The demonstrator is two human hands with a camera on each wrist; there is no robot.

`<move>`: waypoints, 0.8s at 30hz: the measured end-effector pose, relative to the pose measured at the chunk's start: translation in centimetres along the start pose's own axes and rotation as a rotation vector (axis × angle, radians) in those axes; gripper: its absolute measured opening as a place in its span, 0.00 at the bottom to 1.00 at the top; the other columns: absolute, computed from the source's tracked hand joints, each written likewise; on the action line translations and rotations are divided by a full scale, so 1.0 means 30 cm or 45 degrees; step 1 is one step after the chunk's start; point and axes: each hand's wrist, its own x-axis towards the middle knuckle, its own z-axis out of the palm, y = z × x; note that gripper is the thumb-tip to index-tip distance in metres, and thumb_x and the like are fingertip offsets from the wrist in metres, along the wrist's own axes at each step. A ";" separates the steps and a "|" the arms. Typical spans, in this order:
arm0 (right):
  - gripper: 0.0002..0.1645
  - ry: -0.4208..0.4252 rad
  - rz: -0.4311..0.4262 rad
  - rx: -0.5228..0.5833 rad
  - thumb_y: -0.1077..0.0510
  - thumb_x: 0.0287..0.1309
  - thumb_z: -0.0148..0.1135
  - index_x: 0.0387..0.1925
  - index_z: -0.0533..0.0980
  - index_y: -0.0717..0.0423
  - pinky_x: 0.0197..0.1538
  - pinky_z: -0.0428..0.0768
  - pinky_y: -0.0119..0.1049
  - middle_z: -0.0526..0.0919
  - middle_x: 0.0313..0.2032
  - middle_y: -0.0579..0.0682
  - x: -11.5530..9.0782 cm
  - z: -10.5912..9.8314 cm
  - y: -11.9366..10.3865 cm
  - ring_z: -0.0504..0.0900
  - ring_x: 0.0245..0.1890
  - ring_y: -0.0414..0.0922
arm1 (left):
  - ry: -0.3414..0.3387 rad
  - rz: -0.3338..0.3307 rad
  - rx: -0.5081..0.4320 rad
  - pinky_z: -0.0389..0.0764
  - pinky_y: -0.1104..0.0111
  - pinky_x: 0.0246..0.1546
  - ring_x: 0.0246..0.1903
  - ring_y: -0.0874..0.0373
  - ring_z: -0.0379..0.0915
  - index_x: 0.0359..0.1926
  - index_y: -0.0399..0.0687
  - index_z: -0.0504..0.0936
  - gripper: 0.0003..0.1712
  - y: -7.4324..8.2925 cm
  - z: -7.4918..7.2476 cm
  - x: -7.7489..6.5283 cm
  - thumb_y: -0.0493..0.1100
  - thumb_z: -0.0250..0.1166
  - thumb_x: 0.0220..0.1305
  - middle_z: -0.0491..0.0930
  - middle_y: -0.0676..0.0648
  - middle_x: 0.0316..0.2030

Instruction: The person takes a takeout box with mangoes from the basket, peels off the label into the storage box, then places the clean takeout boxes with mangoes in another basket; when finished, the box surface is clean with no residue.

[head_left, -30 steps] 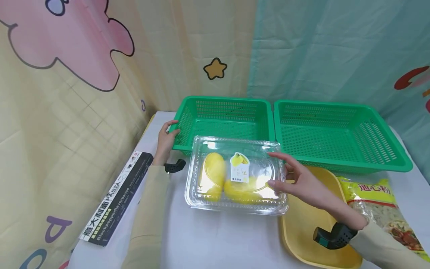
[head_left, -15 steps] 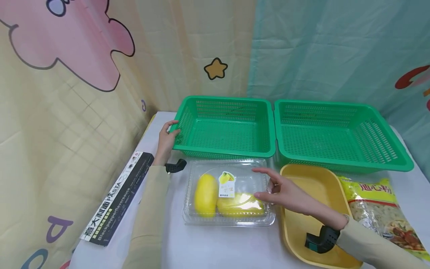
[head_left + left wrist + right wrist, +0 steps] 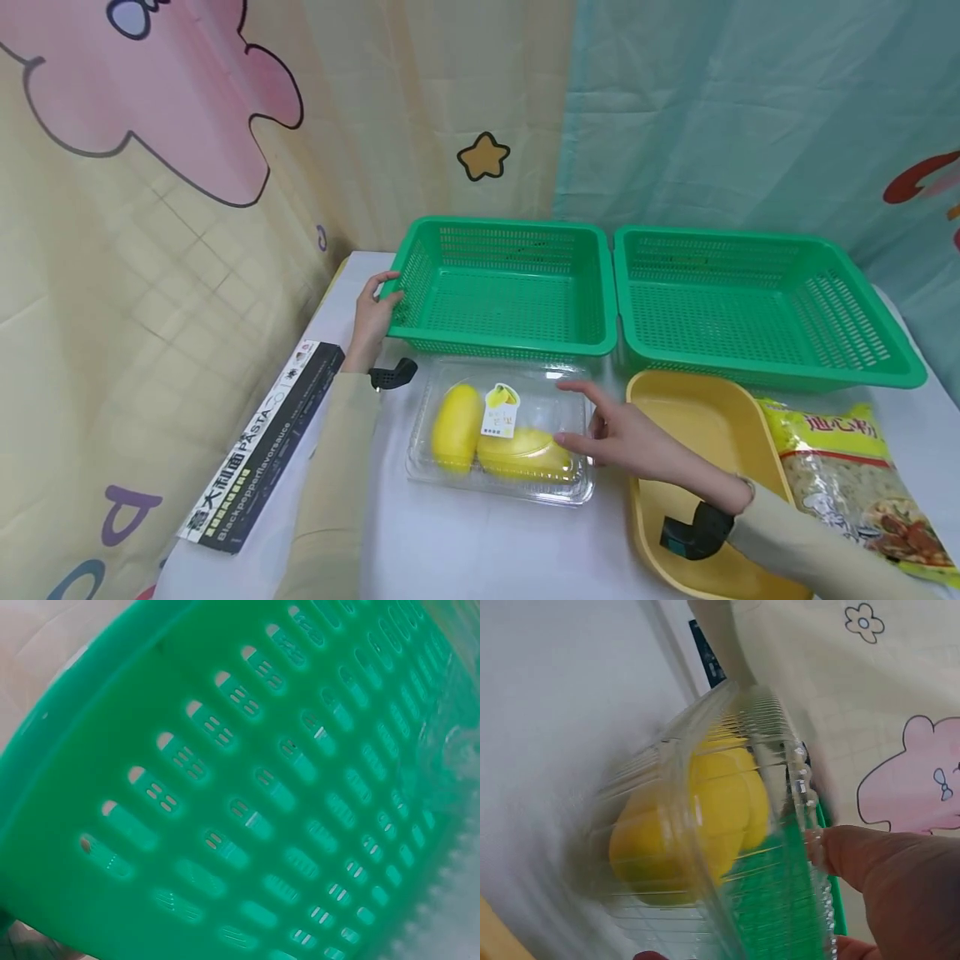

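Note:
In the head view a clear plastic clamshell box with yellow mangoes inside and a printed label is low over the table, in front of the left green basket. My right hand holds its right end, index finger and thumb over the lid. Up close in the right wrist view, the thumb meets the box's ridged rim; the box is blurred. My left hand grips the left basket's left rim with thumb and fingers. The left wrist view is filled by perforated green basket wall.
A second green basket stands at right. Before it lie a yellow tray and a bag of macaroni. A black and white pasta box lies along the left table edge. Curtains hang behind.
My right hand has lowered the mango box from above the table's middle, towards me, then moved slightly left with it. My left hand has stayed at the basket rim.

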 end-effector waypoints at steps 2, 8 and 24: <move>0.42 -0.023 0.017 -0.060 0.38 0.56 0.63 0.68 0.58 0.44 0.20 0.74 0.35 0.76 0.19 0.43 0.000 -0.001 -0.003 0.75 0.17 0.41 | -0.004 -0.001 0.003 0.64 0.55 0.57 0.59 0.49 0.60 0.62 0.52 0.70 0.21 0.002 0.003 -0.001 0.39 0.54 0.69 0.59 0.47 0.67; 0.45 -0.042 0.056 -0.170 0.35 0.56 0.61 0.68 0.57 0.46 0.20 0.72 0.35 0.75 0.17 0.41 0.003 -0.002 -0.014 0.72 0.17 0.40 | 0.001 -0.001 0.003 0.64 0.55 0.57 0.59 0.48 0.60 0.62 0.52 0.70 0.21 0.002 0.003 -0.001 0.38 0.54 0.68 0.59 0.47 0.67; 0.43 -0.049 -0.044 -0.230 0.38 0.58 0.60 0.69 0.60 0.51 0.19 0.72 0.34 0.71 0.13 0.40 0.008 -0.005 -0.016 0.71 0.11 0.37 | -0.158 -0.022 -0.102 0.53 0.53 0.64 0.66 0.49 0.50 0.71 0.59 0.58 0.30 0.011 -0.041 -0.021 0.50 0.52 0.71 0.51 0.48 0.71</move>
